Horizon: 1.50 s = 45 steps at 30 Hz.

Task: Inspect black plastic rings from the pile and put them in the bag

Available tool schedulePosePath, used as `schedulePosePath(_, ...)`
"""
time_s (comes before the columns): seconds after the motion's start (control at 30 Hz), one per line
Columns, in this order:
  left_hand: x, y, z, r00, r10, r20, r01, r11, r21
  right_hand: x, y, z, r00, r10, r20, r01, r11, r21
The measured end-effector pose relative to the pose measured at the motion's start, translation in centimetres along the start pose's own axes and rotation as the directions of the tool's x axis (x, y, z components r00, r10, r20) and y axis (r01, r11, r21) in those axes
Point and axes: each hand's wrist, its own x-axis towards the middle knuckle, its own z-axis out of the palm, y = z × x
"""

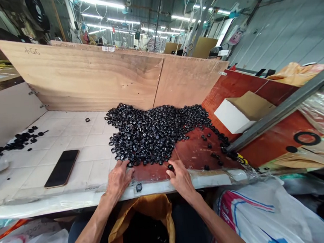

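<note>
A large heap of small black ring-like plastic parts (pixel 148 134) lies on the table against the wooden back board. My left hand (pixel 119 180) rests at the heap's front left edge, fingers stretched forward and thumb apart, touching the nearest pieces without a grip. Between the thumb and index finger of my right hand (pixel 181 178) is one small black plastic part (pixel 170 167), at the heap's front edge. Another single black piece (pixel 139 187) sits on the white table edge between my hands. Below, an open yellow sack (pixel 115 235) stands between my legs, its inside dark.
A phone (pixel 62 168) lies left on the table, with a smaller group of black pieces (pixel 22 141) beyond it. The wooden board (pixel 103 73) closes off the back. At right are an open carton (pixel 231 115), a slanting metal bar (pixel 285 107) and white sacks (pixel 266 210).
</note>
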Motion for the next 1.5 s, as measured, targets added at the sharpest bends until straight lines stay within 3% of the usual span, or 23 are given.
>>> schedulePosePath(0.07,0.4,-0.2,1.2,0.998,0.012,0.066,-0.019,0.995,0.099,0.1,0.8,0.8,0.995,-0.054,0.085,0.052,0.998,0.036)
schedulePosePath(0.17,-0.2,0.0,2.3,0.994,0.059,0.094,-0.069,0.991,0.111,-0.3,-0.3,2.2,0.991,-0.057,0.121,0.042,0.992,0.118)
schedulePosePath(0.33,-1.1,0.5,2.5,0.957,0.274,0.091,-0.270,0.961,-0.050,-0.2,-3.4,3.3,0.986,0.006,0.168,-0.054,0.958,0.281)
schedulePosePath(0.5,-1.2,0.6,1.8,0.963,0.255,0.089,-0.228,0.944,-0.240,0.3,-5.3,4.1,0.959,0.148,0.243,-0.241,0.875,0.420)
schedulePosePath(0.6,-1.2,0.5,1.4,0.966,0.231,0.112,-0.176,0.913,-0.367,0.1,-6.9,3.5,0.955,0.022,0.294,-0.163,0.870,0.466)
schedulePosePath(0.67,-1.3,0.5,1.1,0.968,0.222,0.120,-0.151,0.891,-0.428,-0.3,-8.2,2.6,0.921,-0.126,0.368,-0.093,0.847,0.523)
schedulePosePath(0.73,-1.2,0.6,1.0,0.971,0.201,0.128,-0.118,0.872,-0.475,-0.6,-9.1,1.8,0.864,-0.227,0.448,-0.095,0.802,0.590)
schedulePosePath(0.8,-1.2,0.7,0.9,0.976,0.176,0.129,-0.085,0.850,-0.519,-0.8,-9.5,1.4,0.843,-0.225,0.488,-0.158,0.764,0.626)
schedulePosePath(0.93,-1.3,0.6,0.9,0.977,0.138,0.162,-0.014,0.801,-0.599,-0.7,-8.8,2.3,0.891,0.027,0.453,-0.364,0.640,0.677)
schedulePosePath(1.0,-1.3,0.5,0.8,0.975,0.103,0.199,0.051,0.765,-0.642,-0.5,-8.4,3.2,0.897,0.135,0.422,-0.411,0.607,0.680)
schedulePosePath(1.1,-1.4,0.4,0.4,0.969,0.061,0.239,0.131,0.692,-0.710,-0.2,-8.3,4.3,0.912,0.196,0.360,-0.403,0.593,0.697)
schedulePosePath(1.23,-1.2,0.7,-0.3,0.971,0.099,0.216,0.101,0.652,-0.752,-0.3,-8.8,5.2,0.931,0.206,0.302,-0.366,0.538,0.759)
schedulePosePath(1.4,-1.4,0.9,-0.1,0.956,0.116,0.270,0.187,0.471,-0.862,-0.5,-9.0,5.0,0.955,0.154,0.253,-0.292,0.641,0.710)
schedulePosePath(1.5,-1.6,0.7,0.1,0.950,0.138,0.281,0.180,0.495,-0.850,-0.3,-9.1,4.8,0.970,0.124,0.211,-0.234,0.723,0.650)
